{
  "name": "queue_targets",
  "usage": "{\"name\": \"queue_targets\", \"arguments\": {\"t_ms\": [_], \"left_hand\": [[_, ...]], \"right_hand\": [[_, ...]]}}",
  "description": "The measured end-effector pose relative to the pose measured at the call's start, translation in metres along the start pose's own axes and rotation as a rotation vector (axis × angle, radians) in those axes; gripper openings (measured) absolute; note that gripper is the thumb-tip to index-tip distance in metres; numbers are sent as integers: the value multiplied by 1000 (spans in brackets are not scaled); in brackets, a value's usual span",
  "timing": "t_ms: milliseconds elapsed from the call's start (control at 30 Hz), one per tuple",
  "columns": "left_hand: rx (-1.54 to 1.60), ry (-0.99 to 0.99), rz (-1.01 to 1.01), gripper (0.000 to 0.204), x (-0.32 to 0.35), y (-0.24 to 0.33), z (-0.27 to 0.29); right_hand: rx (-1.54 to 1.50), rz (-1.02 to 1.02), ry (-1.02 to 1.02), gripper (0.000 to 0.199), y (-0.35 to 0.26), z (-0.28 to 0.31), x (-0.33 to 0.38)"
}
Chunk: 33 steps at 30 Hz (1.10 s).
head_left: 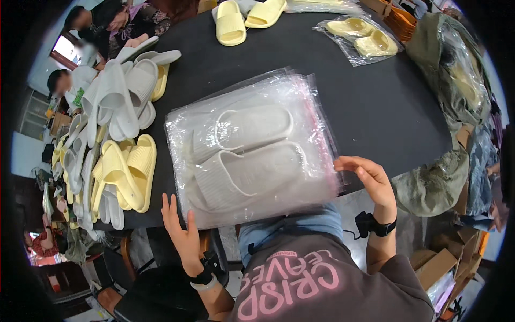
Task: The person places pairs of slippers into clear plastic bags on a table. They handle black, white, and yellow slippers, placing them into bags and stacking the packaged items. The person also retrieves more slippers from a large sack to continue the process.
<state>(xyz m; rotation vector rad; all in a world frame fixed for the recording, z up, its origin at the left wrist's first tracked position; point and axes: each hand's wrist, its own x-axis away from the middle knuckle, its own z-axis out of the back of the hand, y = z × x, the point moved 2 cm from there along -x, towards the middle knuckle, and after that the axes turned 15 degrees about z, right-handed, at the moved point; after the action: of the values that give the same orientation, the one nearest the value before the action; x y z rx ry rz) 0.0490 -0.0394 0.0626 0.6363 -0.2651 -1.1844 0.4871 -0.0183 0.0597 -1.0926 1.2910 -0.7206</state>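
A stack of clear plastic bags (314,177) lies on the black table in front of me. A pair of grey slippers (257,126) shows through the clear plastic, side by side with toes to the left. My left hand (181,232) is at the near left corner of the stack, fingers spread and holding nothing. At the right edge of the stack, beside its pinkish strip, is my right hand (372,177). Its fingers are stretched and a little bent, with the tips close to the plastic; whether they touch it is hard to tell.
Piles of grey slippers (115,96) and yellow slippers (126,172) crowd the table's left side. At the far edge lie loose yellow slippers (232,24) and a bagged yellow pair (362,37). A green sack (442,70) stands at the right; cardboard boxes (442,263) are below. People sit at the far left.
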Motion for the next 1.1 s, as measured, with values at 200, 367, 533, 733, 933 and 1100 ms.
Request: {"name": "queue_targets", "arguments": {"t_ms": [200,367,533,733,933,1100], "left_hand": [[1,-94,-279,55,-15,46,-28],[113,-184,-426,55,-16,58,-57],[102,-198,-672,56,3,81,-74],[320,-481,-876,55,37,110,-75],[427,-644,-1102,55,60,114,-97],[433,-740,-1137,53,73,134,-112]], "right_hand": [[137,-65,171,36,-29,6,31],[286,-197,160,39,-22,-9,72],[596,-545,-20,46,-8,-27,159],[1003,-1130,-88,49,50,-32,288],[853,-1249,219,44,154,-69,464],[256,-1198,591,47,189,-166,589]]}}
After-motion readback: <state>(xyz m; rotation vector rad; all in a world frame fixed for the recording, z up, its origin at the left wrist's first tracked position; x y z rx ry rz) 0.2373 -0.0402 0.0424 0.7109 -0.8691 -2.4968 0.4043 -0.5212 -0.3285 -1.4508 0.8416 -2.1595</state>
